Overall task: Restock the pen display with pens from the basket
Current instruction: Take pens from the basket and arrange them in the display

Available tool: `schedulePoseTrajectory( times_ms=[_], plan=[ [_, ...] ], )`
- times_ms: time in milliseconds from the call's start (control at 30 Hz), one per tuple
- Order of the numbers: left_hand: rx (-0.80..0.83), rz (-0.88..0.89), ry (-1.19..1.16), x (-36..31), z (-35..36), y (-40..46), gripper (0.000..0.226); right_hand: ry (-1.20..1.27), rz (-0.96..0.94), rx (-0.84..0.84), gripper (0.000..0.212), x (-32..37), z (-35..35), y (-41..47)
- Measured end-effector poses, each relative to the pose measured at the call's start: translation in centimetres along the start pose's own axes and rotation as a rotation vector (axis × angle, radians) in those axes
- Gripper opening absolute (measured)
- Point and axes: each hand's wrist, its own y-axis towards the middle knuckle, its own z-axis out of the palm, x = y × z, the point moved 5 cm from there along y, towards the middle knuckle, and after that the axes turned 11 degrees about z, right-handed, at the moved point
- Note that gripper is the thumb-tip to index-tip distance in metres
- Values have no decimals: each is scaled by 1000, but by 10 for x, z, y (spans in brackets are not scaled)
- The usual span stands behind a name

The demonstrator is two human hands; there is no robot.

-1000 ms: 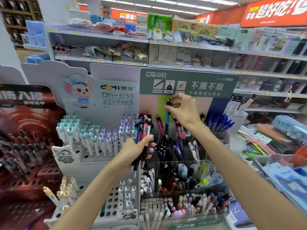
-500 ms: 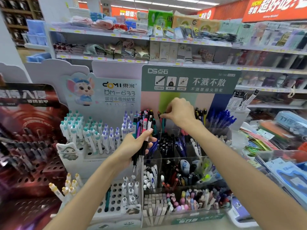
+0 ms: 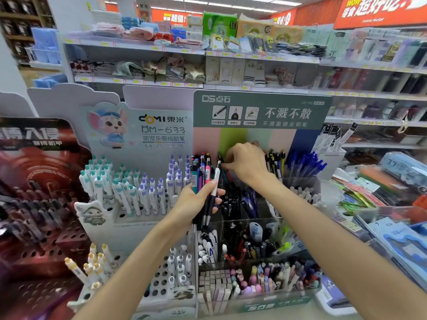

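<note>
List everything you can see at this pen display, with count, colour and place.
Bundle of mixed pens: several, black, pink, teal, white; in the left hand.
Green-headed clear pen display: one; centre, compartments of dark pens.
White cartoon-mouse pen stand: one; left of it, holding white pens with teal and purple caps.
Blue pens: many; display's right end.
Pastel erasers and toppers: many; front bottom tray.
Red and black display: one; far left.
Store shelves: several, white; behind.
Left hand: grips the bundle.
Right hand: pinches a pen top in the bundle.

folded socks point(image 3: 161, 70), tissue packs point(image 3: 219, 25)
</note>
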Motion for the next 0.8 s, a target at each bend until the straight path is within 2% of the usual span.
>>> schedulePoseTrajectory(
  times_ms=[67,167,233,300,367,467,533,600,700,800],
  plan=[
    [22,21,-10,0,2,0,21,51,-7,-36,29,-4,-3,-2],
    [56,35,-24,2,2,0,17,355,60,-70,35,-14,-24,-11],
    [74,48,-36,1,3,0,16,545,147,134,38,-20,-33,-18],
    [85,52,-49,2,6,1,18,667,214,459,36,-20,-34,-34],
    [89,57,-62,4,11,3,17,754,240,592,33,-20,-31,-45],
    [89,54,-102,5,16,5,22,942,259,494,18,-24,-30,-43],
    [59,70,-87,3,11,7,27,1091,323,348,9,-33,-38,-35],
    [15,82,-61,1,2,9,29,1161,370,138,12,-49,-53,-27],
    [-37,72,-5,2,-9,10,26,1056,341,-140,16,-63,-69,-23],
    [-51,57,19,3,-15,11,25,793,189,-115,21,-50,-60,-22]
  ],
)
